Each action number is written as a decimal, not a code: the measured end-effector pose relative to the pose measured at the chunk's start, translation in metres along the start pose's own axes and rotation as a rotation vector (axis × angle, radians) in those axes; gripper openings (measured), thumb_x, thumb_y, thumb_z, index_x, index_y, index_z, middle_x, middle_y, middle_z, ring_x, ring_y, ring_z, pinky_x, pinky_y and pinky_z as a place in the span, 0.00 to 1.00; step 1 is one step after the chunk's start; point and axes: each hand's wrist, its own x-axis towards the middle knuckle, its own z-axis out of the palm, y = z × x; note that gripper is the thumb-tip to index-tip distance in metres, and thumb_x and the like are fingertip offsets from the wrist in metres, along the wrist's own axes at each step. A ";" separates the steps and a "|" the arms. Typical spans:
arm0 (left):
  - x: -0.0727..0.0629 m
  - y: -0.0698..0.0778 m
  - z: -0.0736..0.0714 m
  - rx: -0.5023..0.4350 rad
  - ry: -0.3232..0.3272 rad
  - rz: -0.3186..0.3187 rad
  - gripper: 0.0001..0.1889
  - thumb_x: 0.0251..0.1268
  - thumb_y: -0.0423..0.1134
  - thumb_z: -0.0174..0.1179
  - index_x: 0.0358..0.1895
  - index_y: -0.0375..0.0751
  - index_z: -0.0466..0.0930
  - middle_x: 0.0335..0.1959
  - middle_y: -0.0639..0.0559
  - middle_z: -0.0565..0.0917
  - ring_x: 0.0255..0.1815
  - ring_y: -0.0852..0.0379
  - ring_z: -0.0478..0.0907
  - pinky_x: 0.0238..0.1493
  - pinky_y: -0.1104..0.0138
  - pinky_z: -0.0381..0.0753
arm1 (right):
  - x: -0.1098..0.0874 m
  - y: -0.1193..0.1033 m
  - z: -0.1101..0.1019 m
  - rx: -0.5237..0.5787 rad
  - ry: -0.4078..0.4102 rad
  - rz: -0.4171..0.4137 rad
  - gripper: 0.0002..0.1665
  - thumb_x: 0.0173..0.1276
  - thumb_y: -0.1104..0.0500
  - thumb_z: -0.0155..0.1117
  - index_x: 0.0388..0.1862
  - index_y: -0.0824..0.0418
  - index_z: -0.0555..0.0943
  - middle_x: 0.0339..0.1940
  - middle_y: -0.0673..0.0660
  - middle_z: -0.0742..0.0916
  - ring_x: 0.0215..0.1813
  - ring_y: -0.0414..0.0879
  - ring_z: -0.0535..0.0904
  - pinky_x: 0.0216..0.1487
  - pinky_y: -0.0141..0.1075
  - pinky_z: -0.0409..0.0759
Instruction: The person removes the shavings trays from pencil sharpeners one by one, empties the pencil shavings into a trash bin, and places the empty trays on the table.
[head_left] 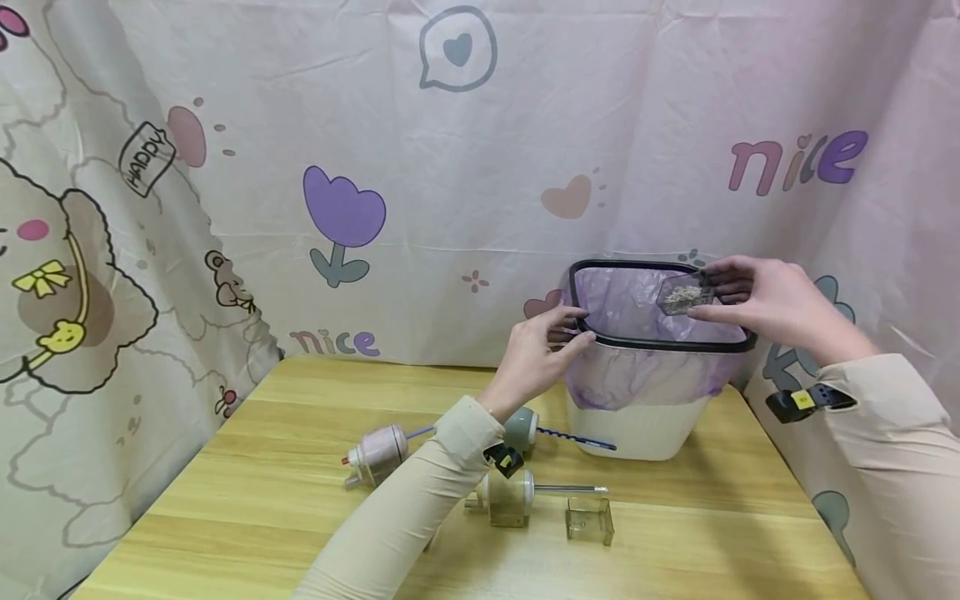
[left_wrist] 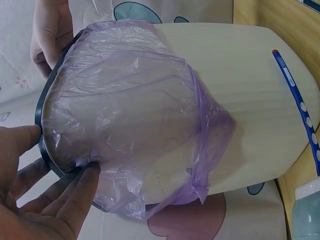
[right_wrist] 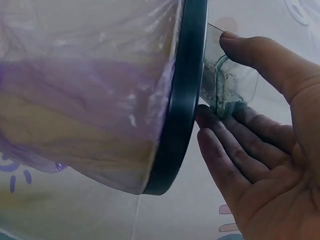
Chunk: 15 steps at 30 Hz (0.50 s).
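Note:
My right hand (head_left: 776, 304) pinches a small clear shavings tray (head_left: 684, 298) between thumb and fingers, over the right part of the bin's opening. Pale pencil shavings (head_left: 686, 295) lie in the tray, which looks tilted in the right wrist view. A white trash bin (head_left: 637, 429) stands on the table, lined with a thin purple bag (left_wrist: 130, 100) folded over its black rim (head_left: 660, 342). At the rim's left corner, my left hand (head_left: 536, 346) grips the edge, thumb on one side and fingers against the bag on the other.
Below the left forearm and beside it are three crank pencil sharpeners: a pinkish one (head_left: 381, 452), a green one (head_left: 519, 429) and a yellowish one (head_left: 508, 500), each with a pencil in it. A second clear tray (head_left: 589, 522) sits near the yellowish one. A printed curtain (head_left: 465, 167) hangs behind.

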 end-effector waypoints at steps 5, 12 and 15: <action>0.000 -0.001 0.000 0.003 0.001 -0.002 0.18 0.76 0.42 0.68 0.64 0.43 0.85 0.54 0.43 0.92 0.52 0.50 0.92 0.53 0.74 0.88 | 0.008 -0.002 -0.002 -0.060 -0.011 -0.022 0.44 0.61 0.41 0.84 0.68 0.66 0.81 0.55 0.69 0.92 0.57 0.64 0.90 0.49 0.24 0.74; 0.001 0.000 0.000 0.003 -0.001 -0.010 0.19 0.77 0.44 0.68 0.65 0.44 0.85 0.54 0.43 0.91 0.52 0.51 0.92 0.53 0.74 0.88 | 0.014 -0.005 -0.003 -0.108 -0.045 -0.066 0.44 0.61 0.44 0.84 0.68 0.67 0.80 0.55 0.70 0.91 0.57 0.65 0.89 0.56 0.50 0.84; 0.001 -0.001 0.000 -0.002 -0.002 -0.012 0.19 0.76 0.44 0.69 0.65 0.44 0.85 0.54 0.44 0.91 0.53 0.51 0.92 0.53 0.74 0.88 | 0.016 -0.008 -0.003 -0.149 -0.044 -0.102 0.42 0.60 0.46 0.85 0.66 0.67 0.82 0.52 0.69 0.92 0.54 0.63 0.90 0.51 0.47 0.84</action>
